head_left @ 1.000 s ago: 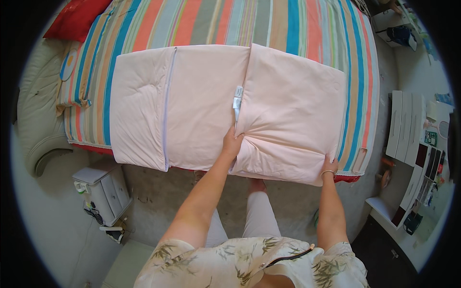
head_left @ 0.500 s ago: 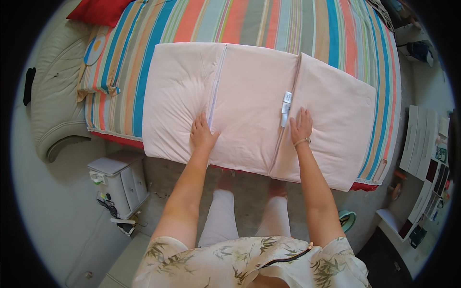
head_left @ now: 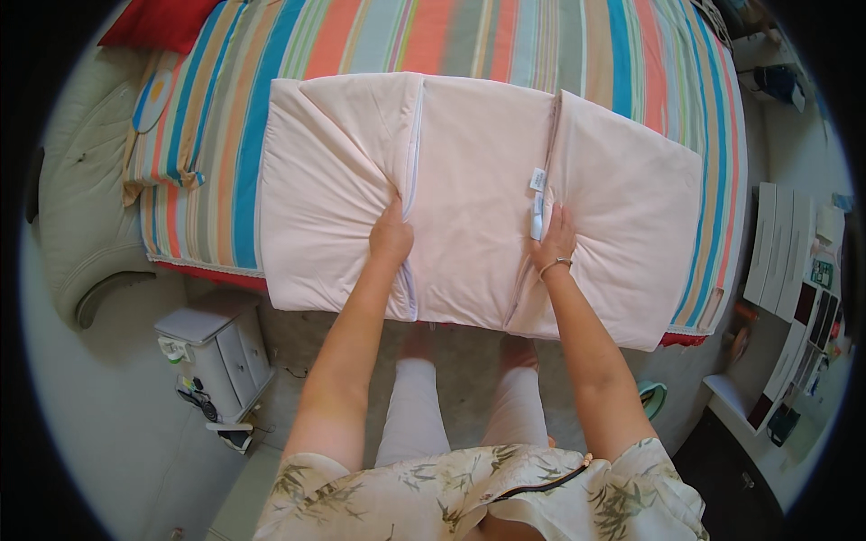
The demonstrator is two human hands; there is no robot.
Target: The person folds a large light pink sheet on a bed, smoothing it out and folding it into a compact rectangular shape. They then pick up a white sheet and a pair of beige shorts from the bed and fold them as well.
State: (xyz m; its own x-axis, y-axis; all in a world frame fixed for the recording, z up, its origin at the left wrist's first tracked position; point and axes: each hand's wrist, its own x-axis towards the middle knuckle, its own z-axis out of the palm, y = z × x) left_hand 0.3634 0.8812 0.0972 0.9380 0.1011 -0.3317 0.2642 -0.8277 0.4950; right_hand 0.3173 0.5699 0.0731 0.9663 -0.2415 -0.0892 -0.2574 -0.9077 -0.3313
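Note:
A pale pink padded cloth (head_left: 478,198), folded in from both sides so that two flaps face each other, lies across the near side of the bed. My left hand (head_left: 391,236) is closed on the inner edge of the left flap, and creases fan out from it across the fabric. White piping or a zip runs along that edge. On the inner edge of the right flap rests my right hand (head_left: 555,239), its fingers stretched forward and its thumb hidden; a bracelet circles the wrist. Small white labels (head_left: 538,180) stick out of the fold beside it.
Underneath is a bed with a striped cover (head_left: 505,36). A red pillow (head_left: 162,22) lies at the upper left by the cream padded headboard (head_left: 77,198). A white bedside cabinet (head_left: 216,347) stands lower left, a white drawer unit (head_left: 774,252) at the right.
My left hand has gone from lying flat on the left flap to gripping its edge, bunching the fabric. My right hand has shifted slightly left onto the right flap's edge.

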